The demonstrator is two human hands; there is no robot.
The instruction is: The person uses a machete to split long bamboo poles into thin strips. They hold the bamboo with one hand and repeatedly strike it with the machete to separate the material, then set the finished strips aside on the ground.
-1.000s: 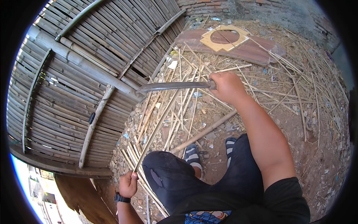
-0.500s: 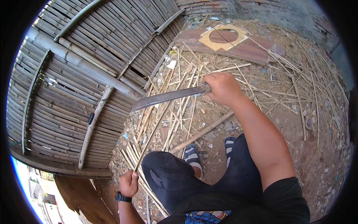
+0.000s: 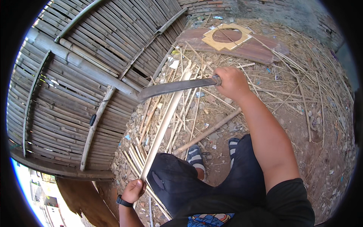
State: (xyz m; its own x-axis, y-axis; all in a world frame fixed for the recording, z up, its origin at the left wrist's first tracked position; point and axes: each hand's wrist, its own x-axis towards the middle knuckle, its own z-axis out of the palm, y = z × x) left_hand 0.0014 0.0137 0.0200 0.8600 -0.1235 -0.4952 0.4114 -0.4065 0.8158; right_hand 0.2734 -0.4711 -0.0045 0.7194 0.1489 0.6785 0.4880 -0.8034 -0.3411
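My right hand [image 3: 230,84] is wrapped round the handle of a machete [image 3: 174,87], whose long dark blade points left. The blade crosses over the far part of a pale bamboo strip [image 3: 162,130]; whether it touches the strip I cannot tell. Near my left knee, my left hand [image 3: 133,190] pinches the strip's near end between thumb and fingers. The strip slants away from me, its broad pale face showing and its far end frayed. Beside my left leg lies a bundle of thin bamboo strips [image 3: 133,160], partly hidden by the strip and the leg.
A bamboo slat wall [image 3: 64,125] rises close on my left. On the ground lie a thicker pole [image 3: 208,131] and many scattered sticks. Farther off, a yellowish frame with a round hole [image 3: 218,44] rests on a brown board [image 3: 257,56], before a brick wall [image 3: 261,13].
The strip has turned from its narrow edge to its broad pale face. My right hand and the machete have shifted slightly right and up; my left hand has rotated and lowered a little.
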